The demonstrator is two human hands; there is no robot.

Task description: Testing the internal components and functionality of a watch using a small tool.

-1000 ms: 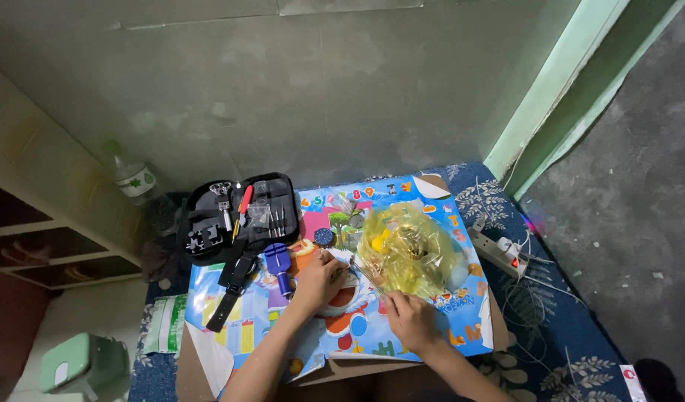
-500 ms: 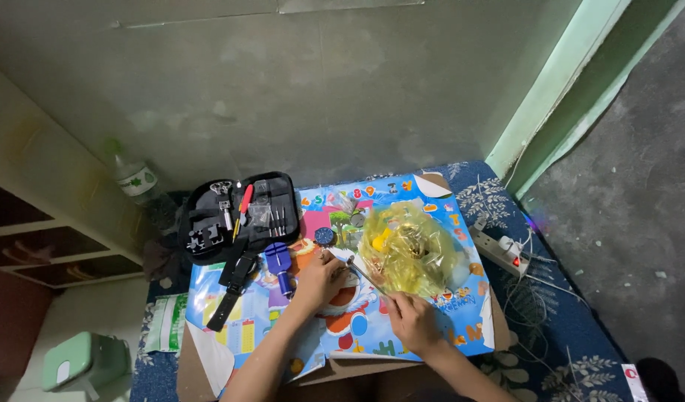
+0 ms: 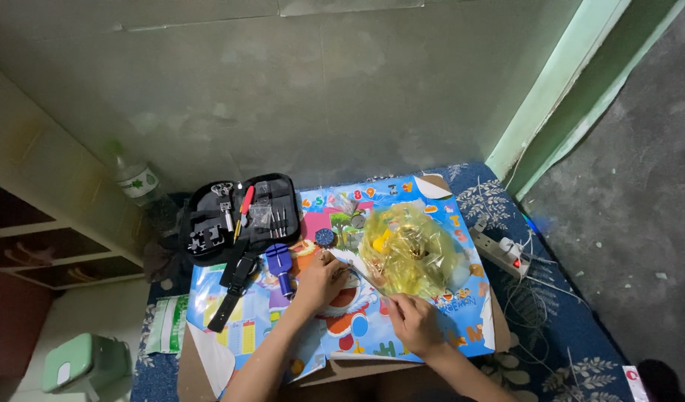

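1. Thin and metallic-looking, a slender tool (image 3: 368, 281) runs slantwise between the two hands; its long axis goes from the right hand (image 3: 413, 321) up and leftward to the left hand (image 3: 322, 278). What its tip touches is too small to tell.
2. The right hand's grip is pinched on the tool's near end. The left hand's grip is curled over something small on the colourful poster (image 3: 402, 339) covering the bench; what it is I cannot tell. The left hand lies nearer the tip.
3. Just beyond the right hand, touching the tool's line, sits a crumpled yellowish clear plastic bag (image 3: 413, 253) with small parts inside.
4. Left of the left hand stands a blue tool (image 3: 279, 264); beyond it a black strap (image 3: 233, 286) and an open black tool case (image 3: 242, 216).
5. Farther left, a clear bottle (image 3: 138, 182) with a green-and-white label leans near the wall. Right of the bag lies a white power strip (image 3: 499, 251).
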